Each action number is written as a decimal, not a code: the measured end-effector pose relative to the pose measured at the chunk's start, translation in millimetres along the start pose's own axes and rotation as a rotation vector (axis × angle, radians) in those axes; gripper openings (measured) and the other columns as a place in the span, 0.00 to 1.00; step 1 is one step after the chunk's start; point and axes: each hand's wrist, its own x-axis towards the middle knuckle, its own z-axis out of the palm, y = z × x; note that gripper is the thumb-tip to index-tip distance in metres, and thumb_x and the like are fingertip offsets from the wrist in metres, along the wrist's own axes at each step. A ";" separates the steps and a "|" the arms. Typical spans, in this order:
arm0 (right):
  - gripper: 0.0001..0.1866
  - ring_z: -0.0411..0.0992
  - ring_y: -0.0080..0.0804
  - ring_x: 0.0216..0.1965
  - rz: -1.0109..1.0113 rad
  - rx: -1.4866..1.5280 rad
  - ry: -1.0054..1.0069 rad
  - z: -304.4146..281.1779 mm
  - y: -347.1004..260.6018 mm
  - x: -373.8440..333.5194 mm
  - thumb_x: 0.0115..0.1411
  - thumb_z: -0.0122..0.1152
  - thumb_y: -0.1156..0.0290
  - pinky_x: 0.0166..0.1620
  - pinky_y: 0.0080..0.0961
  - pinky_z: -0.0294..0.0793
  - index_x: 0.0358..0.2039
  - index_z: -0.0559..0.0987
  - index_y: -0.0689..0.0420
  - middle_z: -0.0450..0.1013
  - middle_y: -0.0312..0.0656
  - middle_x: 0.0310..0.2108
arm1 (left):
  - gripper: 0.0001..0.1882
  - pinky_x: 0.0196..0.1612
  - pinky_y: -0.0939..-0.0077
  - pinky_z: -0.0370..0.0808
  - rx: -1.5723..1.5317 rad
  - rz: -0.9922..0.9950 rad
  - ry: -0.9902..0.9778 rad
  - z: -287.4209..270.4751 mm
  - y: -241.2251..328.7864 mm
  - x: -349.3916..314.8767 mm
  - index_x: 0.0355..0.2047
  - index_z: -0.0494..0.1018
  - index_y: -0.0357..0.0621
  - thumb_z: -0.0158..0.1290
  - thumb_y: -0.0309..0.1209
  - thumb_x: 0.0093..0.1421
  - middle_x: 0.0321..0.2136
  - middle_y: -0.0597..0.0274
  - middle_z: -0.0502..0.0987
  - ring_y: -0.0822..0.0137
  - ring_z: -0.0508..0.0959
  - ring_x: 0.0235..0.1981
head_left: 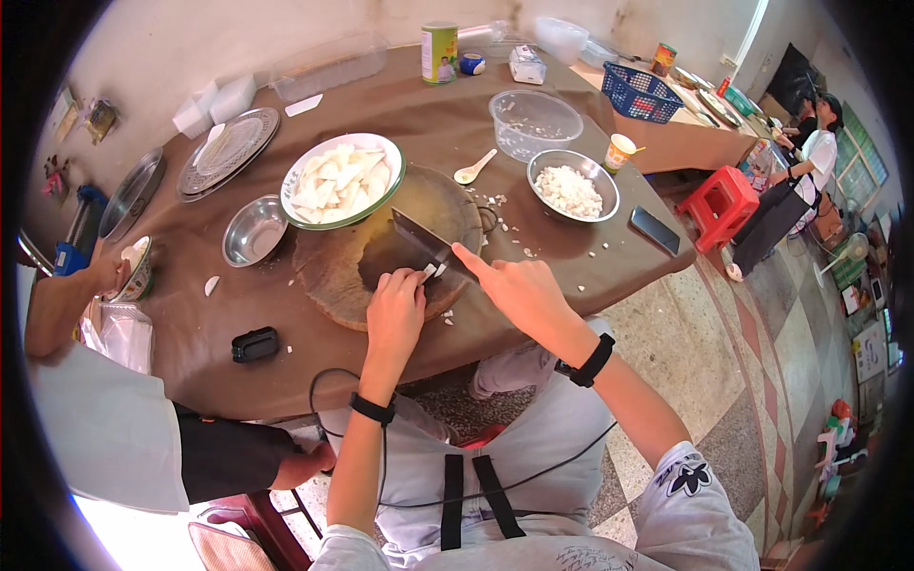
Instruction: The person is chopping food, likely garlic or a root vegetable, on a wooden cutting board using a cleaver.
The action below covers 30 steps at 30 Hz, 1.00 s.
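My right hand (519, 293) is closed round the handle of a cleaver (422, 235), its blade low over a round wooden chopping board (328, 276). Against the board, the bent fingers of my left hand (397, 303) hold a small white vegetable piece (429, 271) beside the blade. At the board's far edge stands a white bowl with a green rim (398, 178), heaped with pale vegetable slices (343, 181). To the right, a steel bowl (609, 211) holds small white diced bits (568, 191). Loose bits are scattered between it and the board.
Nearby on the brown-covered table (200, 343) are an empty steel bowl (255, 234), a clear plastic tub (536, 124), a spoon (475, 167), a phone (654, 231) and a black case (255, 344). Another person's hand (107, 273) is at the left. A red stool (716, 207) stands beyond the table's right edge.
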 end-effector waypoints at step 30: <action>0.37 0.76 0.37 0.21 -0.193 0.001 -0.001 15.4 6.1 34.2 0.61 0.59 0.71 0.26 0.33 0.76 0.74 0.68 0.49 0.74 0.37 0.20 | 0.09 0.48 0.58 0.79 -0.043 0.015 0.009 15.3 0.5 11.7 0.41 0.83 0.38 0.62 0.25 0.60 0.44 0.56 0.84 0.51 0.80 0.44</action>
